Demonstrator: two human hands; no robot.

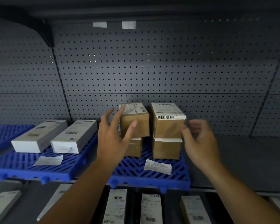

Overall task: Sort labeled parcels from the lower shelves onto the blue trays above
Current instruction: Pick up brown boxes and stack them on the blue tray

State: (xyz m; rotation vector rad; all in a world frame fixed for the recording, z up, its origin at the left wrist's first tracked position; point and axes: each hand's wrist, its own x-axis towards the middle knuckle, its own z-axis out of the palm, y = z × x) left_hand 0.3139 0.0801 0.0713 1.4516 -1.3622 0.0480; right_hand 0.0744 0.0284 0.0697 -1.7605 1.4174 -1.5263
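Nearest you, on the lower shelf, white-labelled parcels (150, 207) lie flat with barcodes up. Your left hand (115, 138) is spread wide, thumb flat on the front of the upper left brown box (136, 128) and forefinger on its top edge. Your right hand (199, 143) is blurred and loosely curled, thumb at the corner of the upper right brown box (167, 126); a grip cannot be told. Both taped cardboard boxes carry white barcode labels on top and sit stacked on others on the blue tray (152, 178), before the pegboard (152, 62).
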